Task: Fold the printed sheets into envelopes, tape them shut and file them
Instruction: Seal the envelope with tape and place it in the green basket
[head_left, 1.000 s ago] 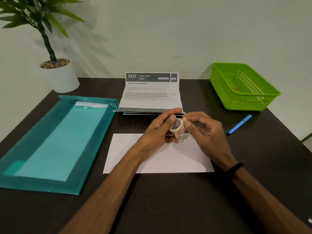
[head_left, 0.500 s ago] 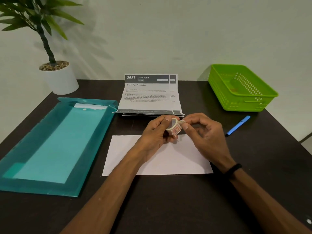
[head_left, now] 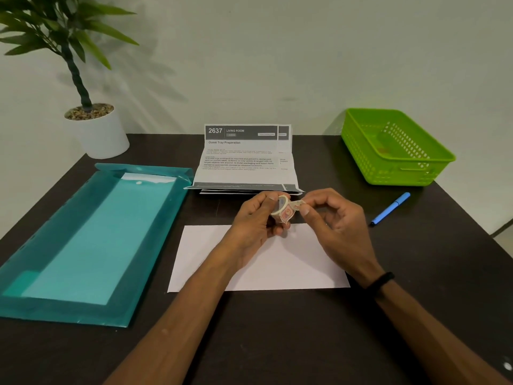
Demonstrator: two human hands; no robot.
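Desk (head_left: 277, 343): dark; my white envelope (head_left: 277, 262) lies mid-desk.
Left hand (head_left: 258, 220): grips my tape roll (head_left: 283, 211).
Right hand (head_left: 333, 218): pinches the tape's free end (head_left: 298, 203).

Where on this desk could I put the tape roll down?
Bare desk lies between the white sheet and the blue pen, and along the near edge below the sheet. It is crowded between the sheet and the printed stack, where both hands work.

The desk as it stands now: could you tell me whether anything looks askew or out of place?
Only the stack of printed sheets: its far end curls up off the table instead of lying flat. Nothing is spilled or damaged.
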